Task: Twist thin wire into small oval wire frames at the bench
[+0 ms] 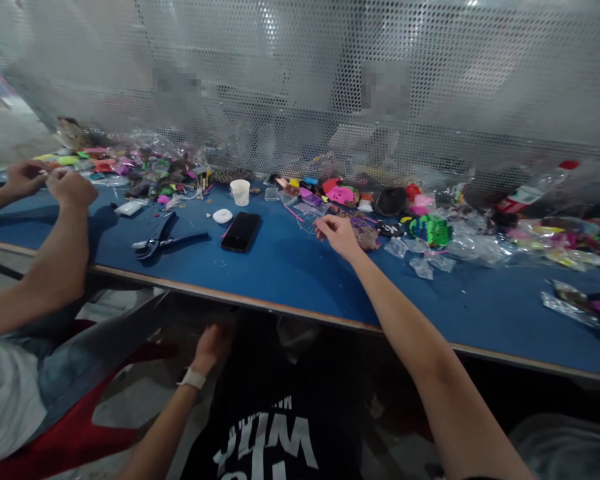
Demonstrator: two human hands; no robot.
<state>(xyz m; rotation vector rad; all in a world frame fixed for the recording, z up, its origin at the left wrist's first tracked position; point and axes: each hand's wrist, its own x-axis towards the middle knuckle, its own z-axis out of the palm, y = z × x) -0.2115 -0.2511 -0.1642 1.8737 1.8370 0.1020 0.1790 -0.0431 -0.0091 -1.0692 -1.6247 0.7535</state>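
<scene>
My right hand (337, 233) reaches over the blue table, with its fingers pinched together at a tangle of thin whitish strands (307, 225). What exactly the strands are is too fine to make out. Just left of them lies a thin pink strip (294, 213). A brownish lump (365, 235) sits behind and to the right of that hand. Low beside my lap, below the table edge, is my left hand (212, 347), with a white band on its wrist. Shadow hides its fingers.
Left of centre lie a black phone (241, 231), a white case (223, 216), a paper cup (240, 192) and dark-handled pliers (167, 241). Colourful scraps and plastic bags line the perforated metal panel (300, 80). A bottle (535, 190) leans at right. A co-worker's hands (70, 187) are at far left.
</scene>
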